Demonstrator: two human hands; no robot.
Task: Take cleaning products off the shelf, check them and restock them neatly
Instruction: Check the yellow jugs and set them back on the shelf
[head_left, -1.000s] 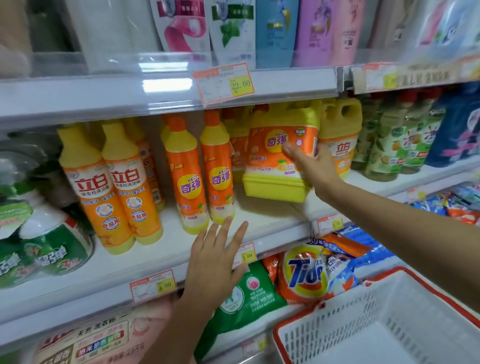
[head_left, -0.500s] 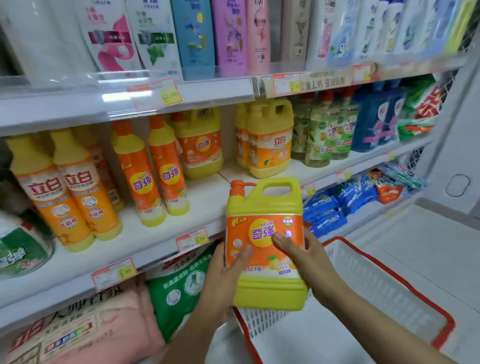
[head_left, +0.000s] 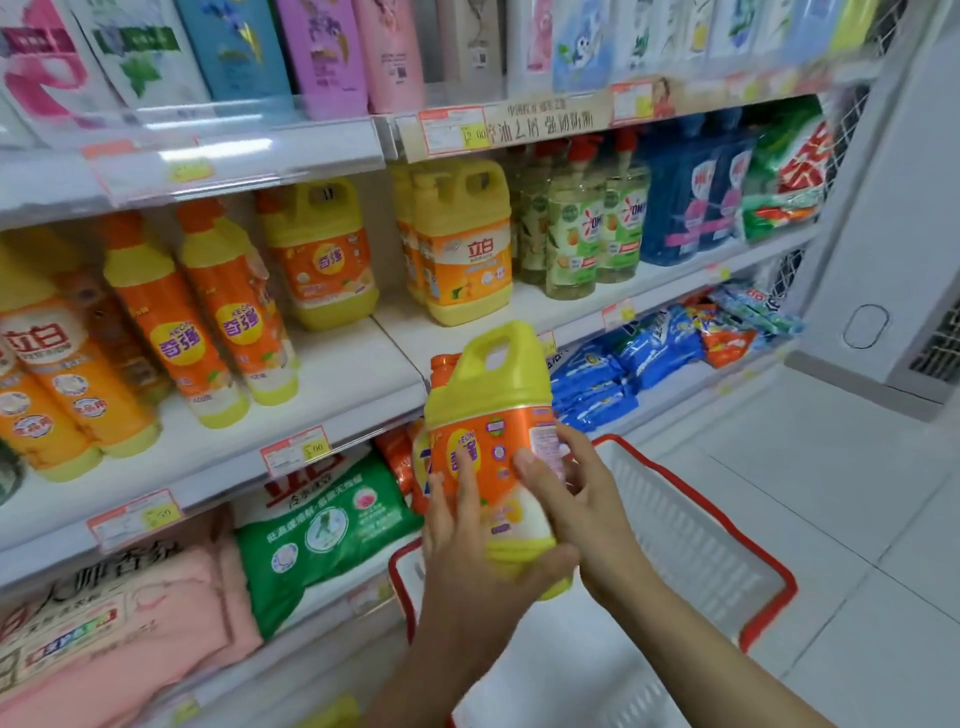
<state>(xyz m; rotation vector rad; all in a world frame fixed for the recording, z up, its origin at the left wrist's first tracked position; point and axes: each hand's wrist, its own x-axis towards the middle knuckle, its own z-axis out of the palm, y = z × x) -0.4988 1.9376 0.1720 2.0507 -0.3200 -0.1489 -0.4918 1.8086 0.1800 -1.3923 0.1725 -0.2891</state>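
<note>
Two hands share the load. Our left hand (head_left: 462, 540) lies along the near-left face of the yellow detergent jug (head_left: 493, 410), fingers running up the orange label and thumb hooked under the base. Our right hand (head_left: 582, 499) clasps the right side, thumb on the label and fingers wrapped round behind. Both are closed round the body, and neither is through the handle. The jug hangs in the air in front of the middle shelf (head_left: 358, 374), touching nothing else, over the left end of the red-rimmed basket (head_left: 727, 525).

Its long axis stands close to upright, with the handle end tipped a little away from us and the orange cap (head_left: 444, 369) on the left. We hold it low, so most of its height stands above our grip. The shelf board lies up and to the left, and our left hand is the nearer one to it.

We judge that the check is in hand and the return comes next. Open room shows in front of the matching jug (head_left: 317, 254) at the back of the board. It lies between the slim orange bottles (head_left: 234, 317) on the left and the other-brand yellow jugs (head_left: 462, 249) on the right. The jug must rise over the shelf's front lip, and the upper shelf's edge (head_left: 234, 156) caps the headroom, so it wants to go in upright, base first.
</note>
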